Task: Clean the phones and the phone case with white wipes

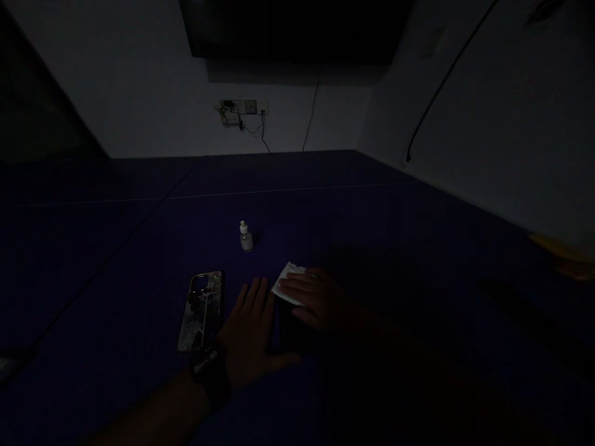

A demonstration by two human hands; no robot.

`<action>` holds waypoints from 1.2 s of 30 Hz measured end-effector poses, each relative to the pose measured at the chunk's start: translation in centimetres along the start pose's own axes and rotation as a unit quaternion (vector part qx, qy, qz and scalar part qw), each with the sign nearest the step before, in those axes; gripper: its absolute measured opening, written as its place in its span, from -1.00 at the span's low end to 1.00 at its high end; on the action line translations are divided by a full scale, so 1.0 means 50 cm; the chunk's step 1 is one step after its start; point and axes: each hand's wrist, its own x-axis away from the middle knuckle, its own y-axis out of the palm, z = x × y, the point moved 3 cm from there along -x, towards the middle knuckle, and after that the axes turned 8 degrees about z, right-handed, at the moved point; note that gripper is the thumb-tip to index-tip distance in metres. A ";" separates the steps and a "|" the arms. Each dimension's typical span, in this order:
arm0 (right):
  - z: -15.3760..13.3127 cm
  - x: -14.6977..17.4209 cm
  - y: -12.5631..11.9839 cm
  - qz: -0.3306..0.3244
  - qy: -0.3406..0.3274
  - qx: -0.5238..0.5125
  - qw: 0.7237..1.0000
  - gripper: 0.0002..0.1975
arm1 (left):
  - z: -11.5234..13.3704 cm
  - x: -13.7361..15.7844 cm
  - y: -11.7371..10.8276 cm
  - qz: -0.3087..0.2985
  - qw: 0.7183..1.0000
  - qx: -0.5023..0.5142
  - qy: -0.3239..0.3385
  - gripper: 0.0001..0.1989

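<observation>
My right hand (310, 297) presses a folded white tissue (288, 285) onto the upper part of a dark flat object (295, 331), perhaps a phone; the dim light hides its detail. Alongside that object my left hand (248, 334) lies palm down with fingers stretched out and thumb spread toward its lower edge. Left of this hand is a phone case (204, 310) with a dark and pale pattern and a camera cut-out. A small clear dropper bottle (246, 240) with a white top stands upright beyond both hands.
The dark blue surface (325, 217) reaches back to the wall. A thin cable (116, 248) crosses it at left to a small dark device (13, 362). Wall sockets (244, 106) sit below a screen (297, 31). Something yellowish (564, 251) lies at the right edge.
</observation>
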 end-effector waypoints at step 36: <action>0.020 0.027 -0.022 0.014 0.003 -0.008 1.000 -0.66 | -0.001 -0.001 0.000 -0.026 1.000 -0.005 -0.009 0.23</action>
